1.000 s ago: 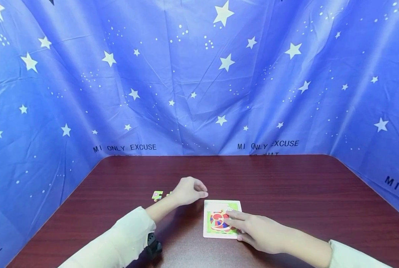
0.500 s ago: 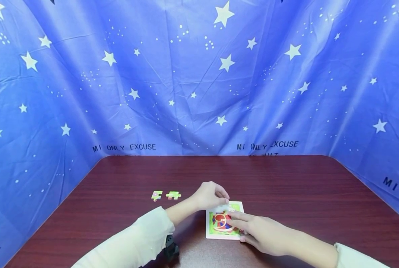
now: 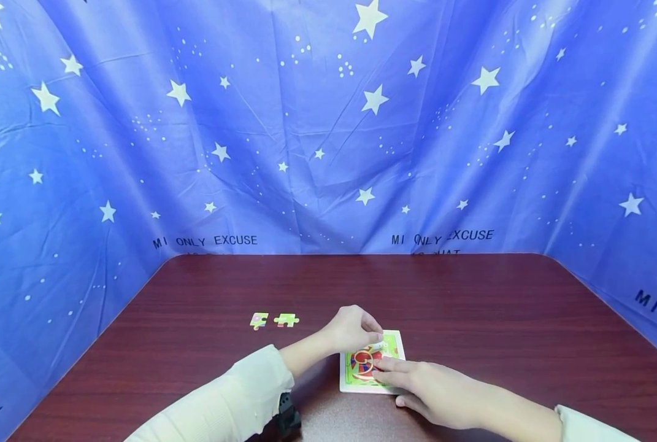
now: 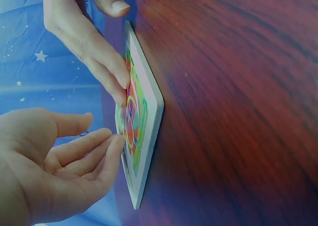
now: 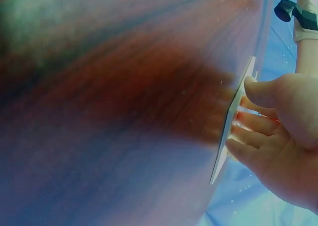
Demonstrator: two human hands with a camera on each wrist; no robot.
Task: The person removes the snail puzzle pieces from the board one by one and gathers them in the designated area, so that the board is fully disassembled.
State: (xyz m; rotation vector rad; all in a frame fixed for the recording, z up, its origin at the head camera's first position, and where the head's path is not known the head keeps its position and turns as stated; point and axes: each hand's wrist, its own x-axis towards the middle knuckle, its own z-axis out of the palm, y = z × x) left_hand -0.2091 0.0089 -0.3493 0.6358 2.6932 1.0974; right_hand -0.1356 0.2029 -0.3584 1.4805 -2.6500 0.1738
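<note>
A square jigsaw board [image 3: 356, 389] with a white rim and a colourful green, red and blue picture lies on the table. My left hand [image 3: 353, 328] reaches over its far left part, hiding that corner. In the left wrist view, the fingertips of the left hand [image 4: 74, 161] touch the board's face [image 4: 132, 112], the thumb standing apart from them. Extended fingers of my right hand [image 3: 433, 387] rest on the picture from the right. Its thumb is by the near edge. Two loose jigsaw pieces, one pink and green [image 3: 259, 320], the other mostly green [image 3: 287, 320], lie further left.
The dark red wooden table [image 3: 472, 307] extends around the board. Behind it and at both sides hangs a blue curtain [image 3: 317, 123] with white stars. A black wrist device [image 3: 288, 414] is on the left forearm below the sleeve.
My left hand has moved right, from beside the board to over its far left part, uncovering the loose pieces. The board has shifted slightly right; the right hand stays on it.
</note>
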